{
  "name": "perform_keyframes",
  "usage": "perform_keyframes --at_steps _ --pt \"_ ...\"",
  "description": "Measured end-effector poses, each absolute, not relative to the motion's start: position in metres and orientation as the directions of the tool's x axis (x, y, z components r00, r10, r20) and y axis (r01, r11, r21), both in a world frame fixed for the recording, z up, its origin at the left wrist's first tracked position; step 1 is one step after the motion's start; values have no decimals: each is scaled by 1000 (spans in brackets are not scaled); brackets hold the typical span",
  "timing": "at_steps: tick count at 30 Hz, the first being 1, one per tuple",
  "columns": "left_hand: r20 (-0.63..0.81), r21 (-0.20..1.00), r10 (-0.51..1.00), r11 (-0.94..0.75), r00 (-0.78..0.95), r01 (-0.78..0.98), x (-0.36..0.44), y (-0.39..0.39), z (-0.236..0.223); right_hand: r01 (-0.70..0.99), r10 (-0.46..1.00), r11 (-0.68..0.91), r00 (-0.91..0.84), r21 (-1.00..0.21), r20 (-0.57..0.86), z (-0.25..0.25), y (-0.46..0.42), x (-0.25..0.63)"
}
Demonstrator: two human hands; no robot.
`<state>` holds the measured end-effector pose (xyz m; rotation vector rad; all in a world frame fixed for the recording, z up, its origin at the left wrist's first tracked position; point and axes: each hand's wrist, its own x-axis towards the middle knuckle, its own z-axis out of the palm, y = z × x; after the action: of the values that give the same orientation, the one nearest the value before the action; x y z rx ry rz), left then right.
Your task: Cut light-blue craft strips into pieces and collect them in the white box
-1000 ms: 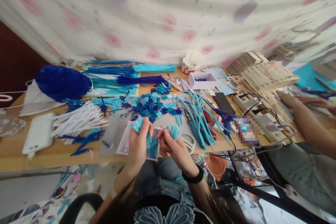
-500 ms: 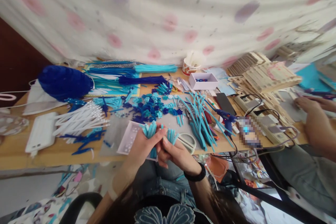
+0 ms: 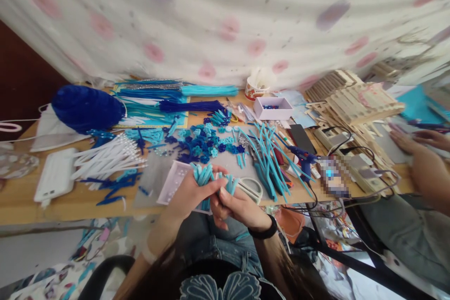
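Both my hands meet over the table's front edge. My left hand (image 3: 197,195) is closed around a bunch of light blue pipe cleaner pieces (image 3: 203,175), whose ends stick up above the fingers. Closed too, my right hand (image 3: 236,201) grips more light blue pipe cleaner pieces (image 3: 230,183) between thumb and fingers. The fingertips of the two hands touch or overlap, so exactly how they hold the pieces is partly hidden. Behind the left hand lies a pale box with white beads (image 3: 173,186). White-handled scissors (image 3: 251,187) rest just beyond the right hand.
Blue pipe cleaner flowers (image 3: 204,143) are heaped ahead. Long light blue pipe cleaners (image 3: 269,159) lie over pliers to the right, near a blue glue gun (image 3: 305,159). White stems (image 3: 108,159) and a power bank (image 3: 55,176) are left. Another person's hands (image 3: 411,143) work far right.
My hands have shifted slightly, and the fingers have moved on the pipe cleaner pieces. The other person's hand at the far right has moved a little to the left.
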<state>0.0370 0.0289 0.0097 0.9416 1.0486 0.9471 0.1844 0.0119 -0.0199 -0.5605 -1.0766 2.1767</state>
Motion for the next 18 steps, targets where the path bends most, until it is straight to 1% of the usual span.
perform_keyframes --at_steps 3,7,11,13,16,18 --pt "-265 945 940 297 216 -134 36 30 13 -347 709 -464 -697 -815 -107 -19 11 184" --pt "-227 952 958 256 176 -168 37 29 15 -343 712 -461 -693 -818 -111 -18 12 184" --pt "-256 949 942 288 215 -131 37 28 14 -344 687 -469 -721 -813 -91 -21 12 184" --pt "-243 957 945 270 216 -104 37 28 14 -351 693 -467 -715 -812 -89 -22 12 184" --pt "-220 960 953 249 209 -126 35 28 14 -348 709 -466 -697 -813 -108 -22 11 186" --pt "-222 959 938 259 265 -114 33 29 15 -322 697 -474 -705 -820 -126 -21 9 187"
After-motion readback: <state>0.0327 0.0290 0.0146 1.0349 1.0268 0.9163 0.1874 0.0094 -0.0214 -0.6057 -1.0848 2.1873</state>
